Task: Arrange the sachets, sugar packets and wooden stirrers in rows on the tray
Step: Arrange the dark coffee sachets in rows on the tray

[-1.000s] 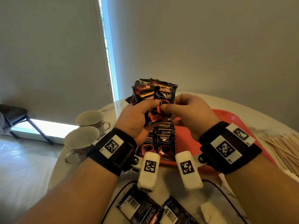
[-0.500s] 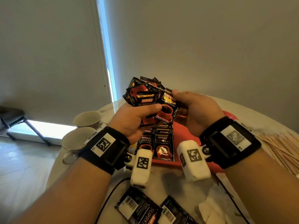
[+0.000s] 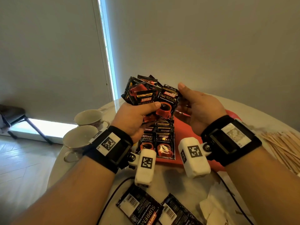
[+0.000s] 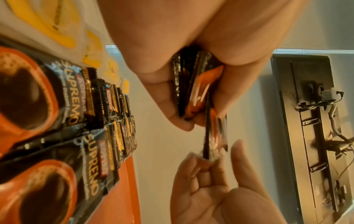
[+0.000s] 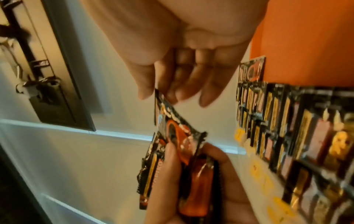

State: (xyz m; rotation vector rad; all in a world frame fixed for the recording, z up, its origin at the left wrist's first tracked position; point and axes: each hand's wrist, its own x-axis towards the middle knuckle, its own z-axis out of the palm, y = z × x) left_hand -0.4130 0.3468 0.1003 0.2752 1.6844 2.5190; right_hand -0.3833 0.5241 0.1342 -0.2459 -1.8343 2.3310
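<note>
the left hand (image 3: 133, 117) clamps a fanned bunch of glossy black foil coffee sachets (image 3: 142, 95) above the flat red plastic tray (image 3: 183, 132), thumb pressed across their printed fronts, fingers curled behind. the bunch stands nearly upright, long axes pointing up and slightly away from the tray. the right hand (image 3: 199, 111) pinches the crinkled serrated edge of the front sachet (image 3: 168, 103) between thumb and fingertips (image 5: 170, 97), its other fingers loosely extended. on the tray, just below the hands, more black sachets lie flat in two rows (image 3: 155, 142), face up, long axes running toward the far rim. right of the tray a heap of thin pale wooden stirrers (image 3: 282, 145) fans out. left of the tray stand two white ceramic cups (image 3: 81, 137). near the tray's front edge, two sachets (image 3: 155, 210) lie barcode-up.
</note>
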